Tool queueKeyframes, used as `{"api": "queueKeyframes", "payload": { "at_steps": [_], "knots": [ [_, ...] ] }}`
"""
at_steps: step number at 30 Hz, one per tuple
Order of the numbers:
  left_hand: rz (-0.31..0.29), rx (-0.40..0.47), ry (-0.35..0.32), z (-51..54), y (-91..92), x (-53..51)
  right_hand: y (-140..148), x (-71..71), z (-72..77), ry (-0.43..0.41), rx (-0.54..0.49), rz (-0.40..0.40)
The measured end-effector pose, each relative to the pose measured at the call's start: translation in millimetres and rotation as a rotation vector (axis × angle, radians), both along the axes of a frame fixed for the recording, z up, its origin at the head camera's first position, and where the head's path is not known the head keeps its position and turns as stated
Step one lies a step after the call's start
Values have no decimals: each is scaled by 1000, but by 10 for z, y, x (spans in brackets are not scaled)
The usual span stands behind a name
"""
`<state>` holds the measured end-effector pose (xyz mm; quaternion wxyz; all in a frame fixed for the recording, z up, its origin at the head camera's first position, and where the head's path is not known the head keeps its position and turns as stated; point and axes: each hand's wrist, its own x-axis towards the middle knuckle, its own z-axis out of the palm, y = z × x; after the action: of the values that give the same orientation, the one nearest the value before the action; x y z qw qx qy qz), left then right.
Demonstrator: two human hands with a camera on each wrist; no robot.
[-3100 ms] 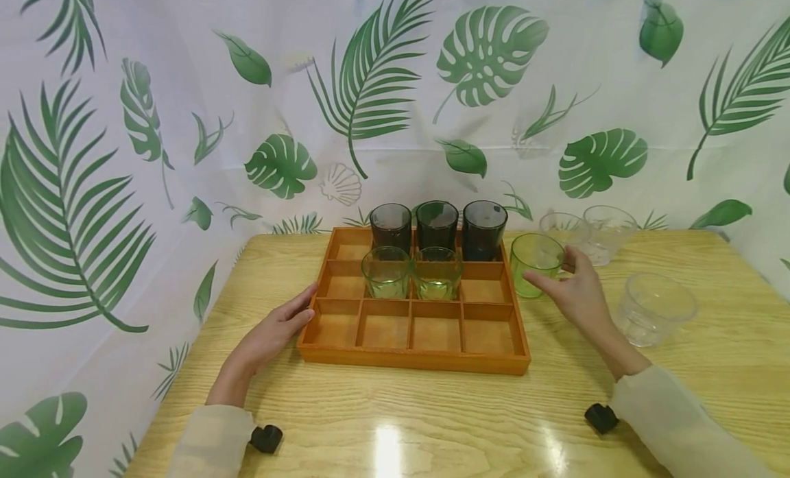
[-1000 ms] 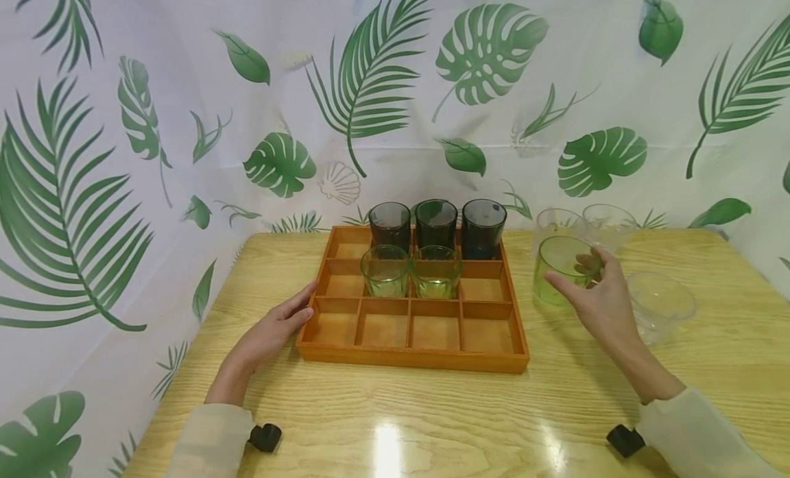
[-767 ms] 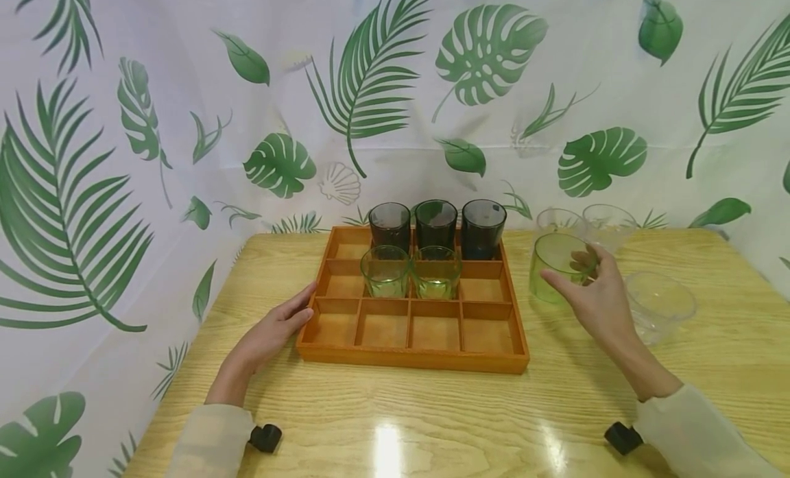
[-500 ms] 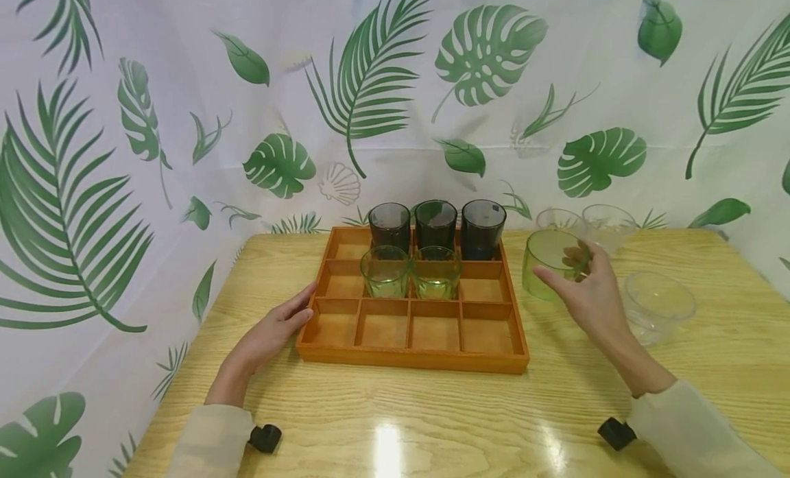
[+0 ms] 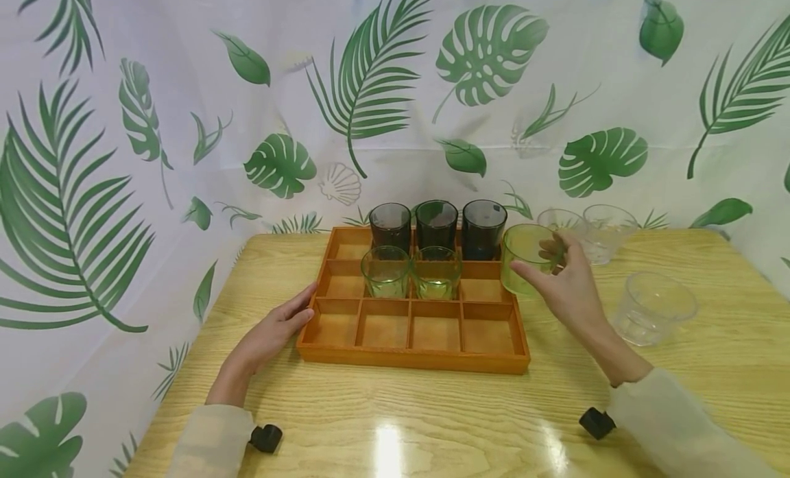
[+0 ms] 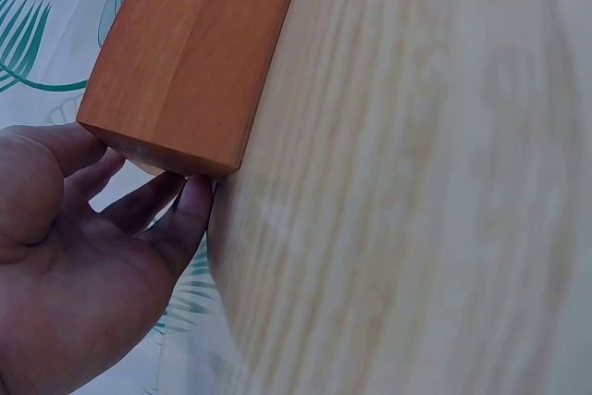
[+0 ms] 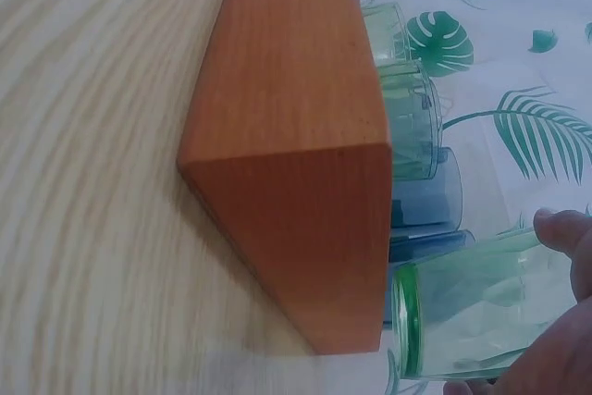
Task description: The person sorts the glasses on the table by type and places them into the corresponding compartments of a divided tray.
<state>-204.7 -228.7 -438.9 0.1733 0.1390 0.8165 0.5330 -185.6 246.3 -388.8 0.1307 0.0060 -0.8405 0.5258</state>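
Note:
My right hand [image 5: 570,286] grips a green glass [image 5: 529,262] between thumb and fingers. The glass hangs at the tray's right edge, beside the middle row; in the right wrist view its base clears the rim. My left hand [image 5: 271,337] touches the left side of the wooden divided tray [image 5: 413,358], its fingertips against the wall in the left wrist view. Inside the tray, two green glasses [image 5: 385,276] stand upright in the middle row's two centre compartments. Three dark grey glasses [image 5: 484,231] occupy the back row, leaving its left compartment bare.
Right of the tray, one clear glass [image 5: 655,310] stands behind my right wrist. Two more clear glasses [image 5: 607,234] are at the table's back right, one partly hidden by my hand. A leaf-patterned cloth [image 5: 382,87] rises behind the wooden table [image 5: 395,423].
After being farther right about a second ago, my right hand has carried the green glass left and slightly up to the tray's right edge. My left hand stays at the tray's side.

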Motion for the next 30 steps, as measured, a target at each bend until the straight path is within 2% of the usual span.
{"api": "queueKeyframes", "payload": {
  "at_steps": [12,17,30],
  "knots": [
    [3,0,0,5,7,4,-280,-113,-30,2,-30,60],
    [4,7,-4,3,4,5,-375,-118,-21,-1,-34,79],
    [2,8,2,-9,0,-6,-406,-132,-33,-12,-26,101]
  ]
}}
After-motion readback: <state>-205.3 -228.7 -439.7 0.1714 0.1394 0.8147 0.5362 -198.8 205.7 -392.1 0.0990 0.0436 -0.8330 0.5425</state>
